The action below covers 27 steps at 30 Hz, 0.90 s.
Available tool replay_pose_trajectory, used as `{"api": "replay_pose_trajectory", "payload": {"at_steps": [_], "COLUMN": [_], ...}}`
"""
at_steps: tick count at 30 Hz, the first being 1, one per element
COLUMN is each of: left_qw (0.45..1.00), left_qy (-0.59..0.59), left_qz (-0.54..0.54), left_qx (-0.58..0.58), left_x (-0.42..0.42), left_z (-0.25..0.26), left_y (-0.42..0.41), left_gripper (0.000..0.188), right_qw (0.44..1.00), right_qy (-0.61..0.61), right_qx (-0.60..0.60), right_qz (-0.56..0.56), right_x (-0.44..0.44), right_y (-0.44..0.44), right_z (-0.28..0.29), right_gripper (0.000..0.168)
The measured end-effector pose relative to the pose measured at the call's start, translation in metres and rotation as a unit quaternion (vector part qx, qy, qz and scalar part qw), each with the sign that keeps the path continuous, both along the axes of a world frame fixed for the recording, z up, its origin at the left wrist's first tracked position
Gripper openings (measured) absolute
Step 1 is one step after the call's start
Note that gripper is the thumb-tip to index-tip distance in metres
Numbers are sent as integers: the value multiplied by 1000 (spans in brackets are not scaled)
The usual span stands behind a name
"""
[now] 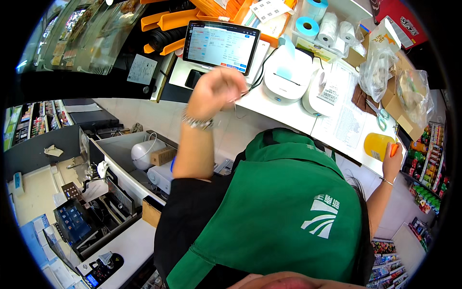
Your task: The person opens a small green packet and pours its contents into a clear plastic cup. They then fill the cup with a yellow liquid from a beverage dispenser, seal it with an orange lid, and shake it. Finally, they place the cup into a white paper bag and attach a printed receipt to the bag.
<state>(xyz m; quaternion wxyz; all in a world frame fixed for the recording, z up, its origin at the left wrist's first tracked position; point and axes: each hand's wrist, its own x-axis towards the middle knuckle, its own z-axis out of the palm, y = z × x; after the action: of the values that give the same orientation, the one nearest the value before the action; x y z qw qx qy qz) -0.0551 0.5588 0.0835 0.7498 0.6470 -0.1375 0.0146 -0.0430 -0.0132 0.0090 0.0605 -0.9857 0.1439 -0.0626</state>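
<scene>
My left hand (218, 88), blurred and with curled fingers, is raised in front of the tablet (221, 45), whose screen is lit. A metal band circles that wrist. Whether the fingers hold anything is unclear; a thin strand shows just below them. Over at the right end of the white counter (306, 119), my right hand (392, 159) grips the orange lid end of a yellow jar or bottle (377, 146). The container lies tilted over the counter's edge. Two white label printers (287, 83) stand between my hands.
Scissors (382, 117) and a printed sheet (346, 123) lie on the counter. A bin of label and paper rolls (314, 54) stands behind. Plastic-wrapped goods (415, 94) rest near a cardboard box (402, 112). A dark phone (194, 78) is by the tablet.
</scene>
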Motion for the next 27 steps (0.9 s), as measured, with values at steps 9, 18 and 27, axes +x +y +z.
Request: {"api": "replay_pose_trajectory", "payload": {"at_steps": [9, 18, 27], "left_qw": [796, 795, 780], "left_qy": [342, 374, 413], "left_qz": [406, 391, 418], "left_qx": [-292, -275, -212], "left_x": [33, 48, 55], "left_z": [-167, -162, -159], "left_y": [19, 13, 13], "left_gripper": [15, 25, 29], "right_qw": [1000, 1000, 1000], "right_qy": [7, -24, -1], "right_qx": [9, 9, 3], "right_qz": [2, 18, 0], "right_x": [2, 2, 1], "right_y": [5, -4, 2], "right_z": [5, -6, -1], "right_gripper": [47, 47, 47]}}
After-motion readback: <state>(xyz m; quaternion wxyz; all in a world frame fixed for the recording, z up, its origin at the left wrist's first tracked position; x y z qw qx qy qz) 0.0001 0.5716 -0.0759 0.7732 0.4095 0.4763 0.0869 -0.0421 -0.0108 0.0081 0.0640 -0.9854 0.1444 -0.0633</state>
